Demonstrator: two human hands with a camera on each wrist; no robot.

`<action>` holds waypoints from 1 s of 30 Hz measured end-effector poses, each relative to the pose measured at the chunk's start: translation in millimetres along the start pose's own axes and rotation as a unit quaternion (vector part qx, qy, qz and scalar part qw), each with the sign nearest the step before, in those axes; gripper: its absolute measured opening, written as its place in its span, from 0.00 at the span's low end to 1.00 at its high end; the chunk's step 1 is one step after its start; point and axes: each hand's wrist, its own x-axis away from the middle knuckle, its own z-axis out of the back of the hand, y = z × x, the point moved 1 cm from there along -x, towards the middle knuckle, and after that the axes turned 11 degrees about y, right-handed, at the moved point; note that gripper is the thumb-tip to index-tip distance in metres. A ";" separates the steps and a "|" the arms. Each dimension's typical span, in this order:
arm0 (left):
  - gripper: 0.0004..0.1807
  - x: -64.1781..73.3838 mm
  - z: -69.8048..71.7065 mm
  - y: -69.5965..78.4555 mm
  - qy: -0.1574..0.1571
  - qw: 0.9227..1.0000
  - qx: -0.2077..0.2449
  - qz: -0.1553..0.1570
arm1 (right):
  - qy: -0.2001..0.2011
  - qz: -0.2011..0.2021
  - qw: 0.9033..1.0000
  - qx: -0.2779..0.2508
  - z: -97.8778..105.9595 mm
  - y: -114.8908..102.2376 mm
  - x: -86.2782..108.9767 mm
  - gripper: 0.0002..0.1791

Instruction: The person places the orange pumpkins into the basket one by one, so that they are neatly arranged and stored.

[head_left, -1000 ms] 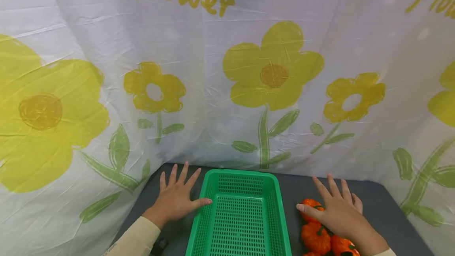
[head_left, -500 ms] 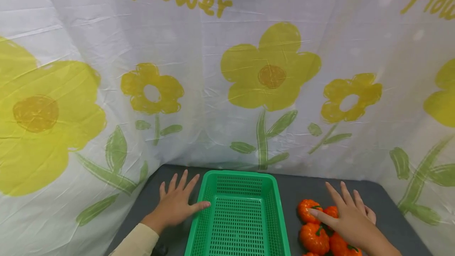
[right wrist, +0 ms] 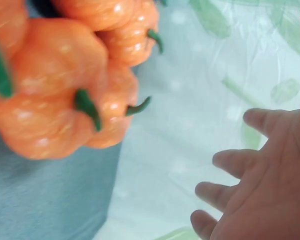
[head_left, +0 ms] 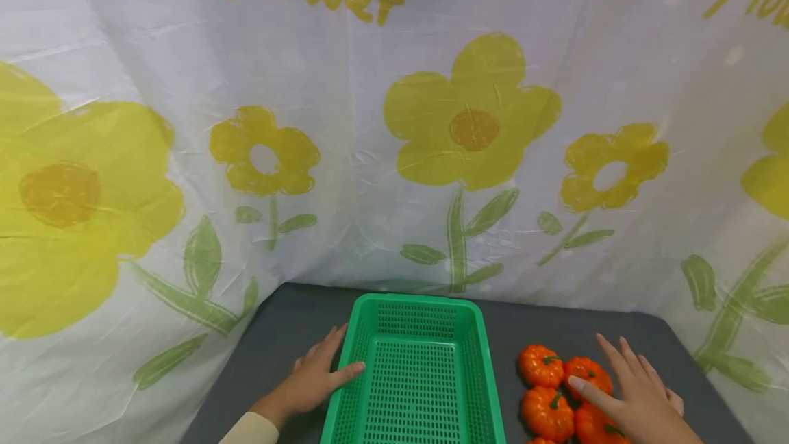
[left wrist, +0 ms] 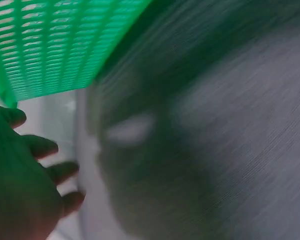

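A green plastic basket (head_left: 413,389) with slotted walls stands in the middle of the table in the head view. My left hand (head_left: 311,379) is at its left side, the thumb overlapping the rim and the other fingers outside the wall. In the left wrist view, these fingers (left wrist: 62,171) are spread loosely beside the basket wall (left wrist: 55,55). To the right of the basket lie several small orange pumpkins (head_left: 548,413) with green stems, close together. Over their right side hovers my right hand (head_left: 637,396), fingers extended. The right wrist view shows this hand (right wrist: 275,185) apart from the pumpkins (right wrist: 50,95).
The dark grey table (head_left: 508,327) ends at a white cloth (head_left: 357,238) printed with yellow flowers, which hangs behind it and along both sides. The front of the basket runs past the lower edge of the head view.
My left hand has lowered toward the basket's left side, its fingers less spread. My right hand has moved right and down, uncovering more of the pumpkins.
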 end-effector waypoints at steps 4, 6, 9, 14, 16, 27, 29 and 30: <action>0.44 4.1 -12.5 -8.9 -0.061 0.976 0.208 0.009 | -0.022 -0.029 0.999 -0.023 -0.4 12.6 0.8 0.61; 0.42 5.9 -18.5 -11.4 -0.094 0.946 0.309 0.011 | -0.027 -0.031 0.999 -0.028 -0.9 19.4 0.6 0.60; 0.41 10.2 -26.5 -16.0 -0.123 0.902 0.414 0.013 | -0.027 -0.023 0.998 -0.059 -2.4 29.4 -0.8 0.57; 0.39 17.2 -35.9 -28.7 -0.134 0.862 0.488 0.007 | -0.011 -0.031 0.984 -0.174 -9.1 45.8 -1.5 0.52; 0.39 18.9 -37.9 -33.7 -0.134 0.856 0.500 0.005 | -0.003 -0.048 0.975 -0.219 -12.1 52.2 0.1 0.50; 0.35 26.1 -41.2 -55.6 -0.187 0.800 0.570 -0.017 | 0.011 -0.103 0.939 -0.327 -35.0 93.9 -1.9 0.48; 0.32 27.8 -41.5 -58.2 -0.194 0.789 0.582 -0.021 | 0.029 -0.103 0.932 -0.347 -44.2 101.7 -0.8 0.47; 0.31 28.4 -41.6 -58.8 -0.194 0.787 0.586 -0.020 | 0.036 -0.108 0.927 -0.356 -49.2 105.0 -0.3 0.47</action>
